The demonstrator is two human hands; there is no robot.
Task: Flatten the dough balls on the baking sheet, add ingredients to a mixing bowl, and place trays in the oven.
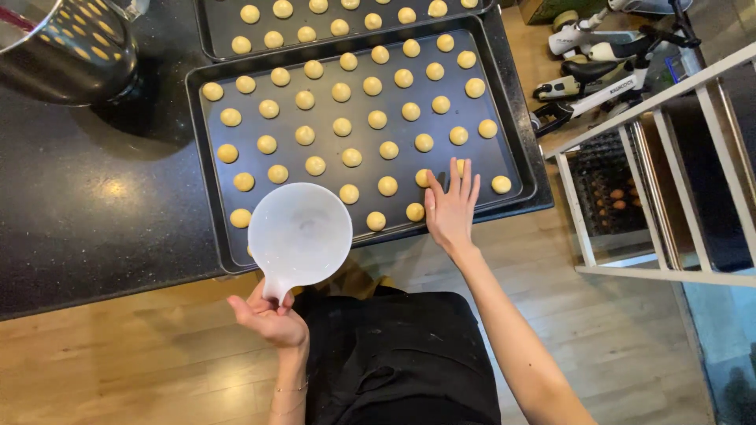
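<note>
White cup and dough balls over a dark baking tray

Left hand (272,319) has a closed grip on the white measuring cup (300,234) by its handle, above the tray (206,169) on the black desk (87,205); right hand (450,208), fingers spread wide, rests flat among dough balls (352,157).

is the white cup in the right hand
No, the left hand grips the white cup by its handle; the right hand lies on the baking tray.

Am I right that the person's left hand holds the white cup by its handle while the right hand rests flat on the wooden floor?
Not quite: in the head view the right hand rests flat on the dark baking tray, among the dough balls, not on the floor. The left hand does hold the white cup by its handle.
</note>
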